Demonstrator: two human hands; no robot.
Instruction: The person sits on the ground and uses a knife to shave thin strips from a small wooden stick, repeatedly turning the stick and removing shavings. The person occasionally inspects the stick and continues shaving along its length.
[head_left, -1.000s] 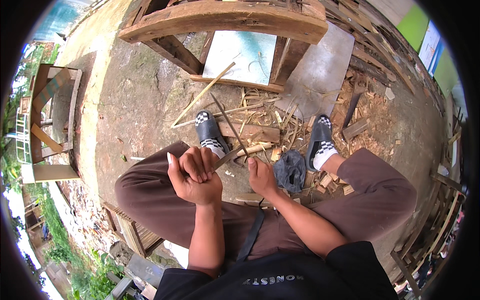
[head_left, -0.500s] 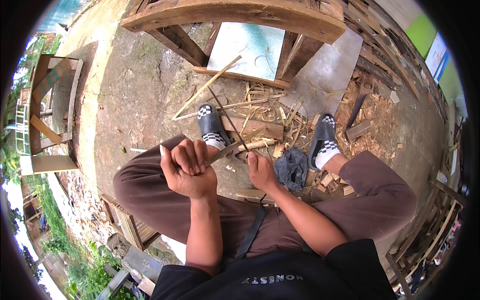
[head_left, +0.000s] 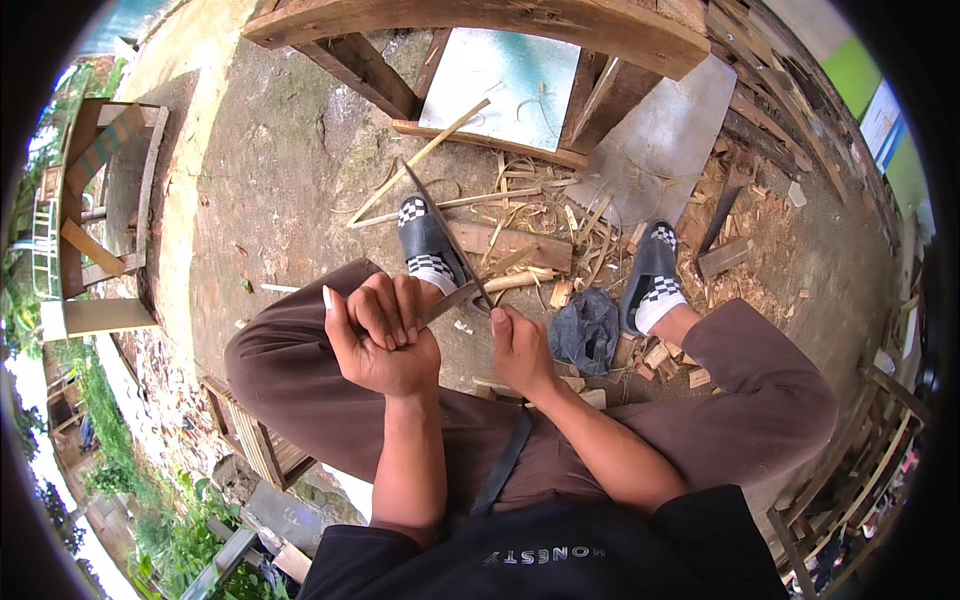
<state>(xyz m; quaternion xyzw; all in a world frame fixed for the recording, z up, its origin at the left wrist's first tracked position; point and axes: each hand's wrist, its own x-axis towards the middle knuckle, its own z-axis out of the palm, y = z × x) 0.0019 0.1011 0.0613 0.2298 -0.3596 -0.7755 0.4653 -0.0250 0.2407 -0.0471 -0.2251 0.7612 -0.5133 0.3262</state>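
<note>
My left hand point(head_left: 385, 335) is closed around the end of a short flat brownish strip point(head_left: 452, 303); whether it is wood or bamboo I cannot tell. Beside it, my right hand point(head_left: 518, 348) is a fist with the thumb on top. From that fist a long, narrow dark blade point(head_left: 440, 222) like a knife's slants up and to the left; its handle is hidden in the fingers. The strip and the blade cross or meet just above my right thumb. Under them lie pale sticks point(head_left: 520, 280) and a wooden board point(head_left: 515, 248) on the ground.
A wooden frame point(head_left: 480, 22) stands ahead, with a pale sheet point(head_left: 500, 85) at its base. Shavings and wood offcuts point(head_left: 655, 358) lie between my feet, near a crumpled dark plastic bag point(head_left: 585, 332). A wooden bench-like piece point(head_left: 110, 318) stands at far left. Planks point(head_left: 765, 130) are piled at right.
The dark blade has turned and shows a broader face, its tip further up and left. Less of the strip shows past the blade. Both hands stay nearly in place.
</note>
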